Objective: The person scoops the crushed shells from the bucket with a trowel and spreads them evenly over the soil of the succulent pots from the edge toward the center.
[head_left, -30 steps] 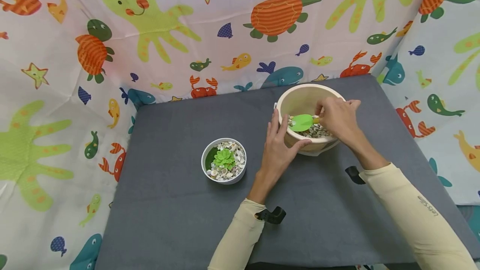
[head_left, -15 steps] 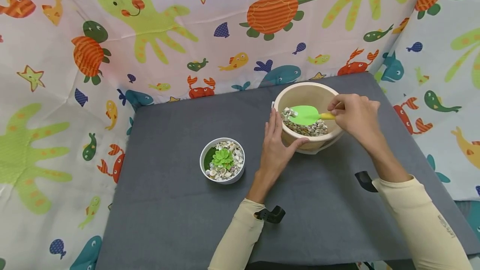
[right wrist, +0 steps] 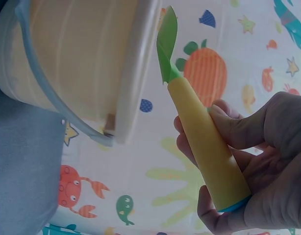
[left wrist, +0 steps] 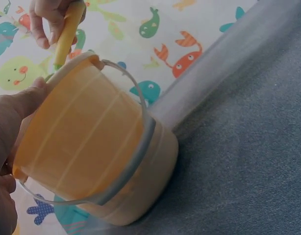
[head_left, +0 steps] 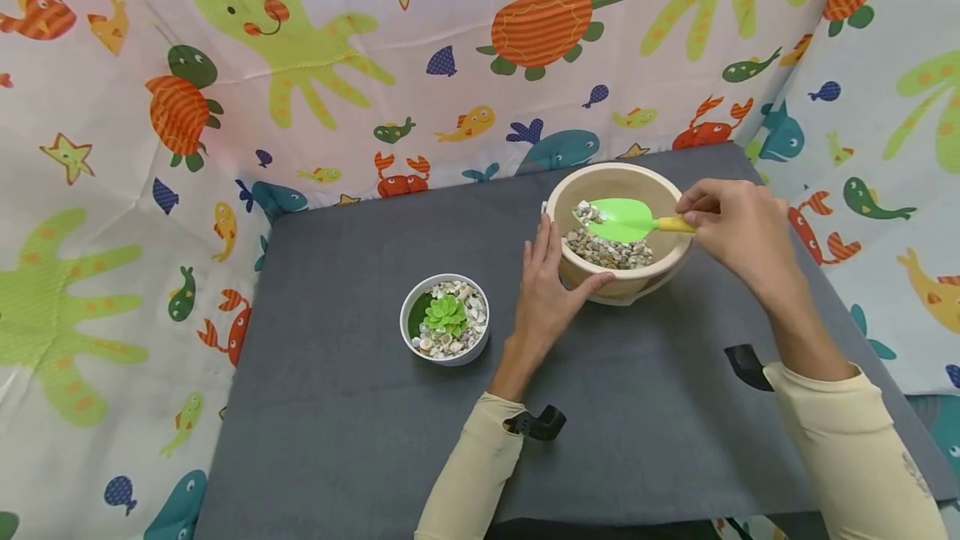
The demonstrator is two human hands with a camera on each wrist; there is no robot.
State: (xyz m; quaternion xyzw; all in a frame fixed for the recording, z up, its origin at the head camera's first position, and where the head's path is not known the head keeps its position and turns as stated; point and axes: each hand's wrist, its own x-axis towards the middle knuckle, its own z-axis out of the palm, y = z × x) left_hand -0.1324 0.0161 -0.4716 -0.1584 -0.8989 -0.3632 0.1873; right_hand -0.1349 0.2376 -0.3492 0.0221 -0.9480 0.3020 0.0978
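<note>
A cream bucket (head_left: 637,280) stands at the right of the table with a layer of small shells or pebbles (head_left: 609,252) in it. My right hand (head_left: 744,232) grips the yellow handle of a toy trowel (right wrist: 204,142), whose green blade is over the bucket's mouth. Some pale shells (head_left: 588,212) lie at the blade's tip. My left hand (head_left: 546,292) rests against the bucket's left side, fingers extended along the outer wall and thumb spread at the near rim. The left wrist view shows the thumb at the rim.
Left of the bucket stands a white pot (head_left: 444,362) holding a green succulent-like plant (head_left: 446,315) and pale shells. The bucket's grey handle (left wrist: 133,164) hangs down its side. A sea-animal printed cloth (head_left: 450,32) rises behind the grey table (head_left: 337,423).
My right hand has lifted the trowel out of the pebbles and drawn it to the right, with shells on its blade. The left hand has stayed at the bucket.
</note>
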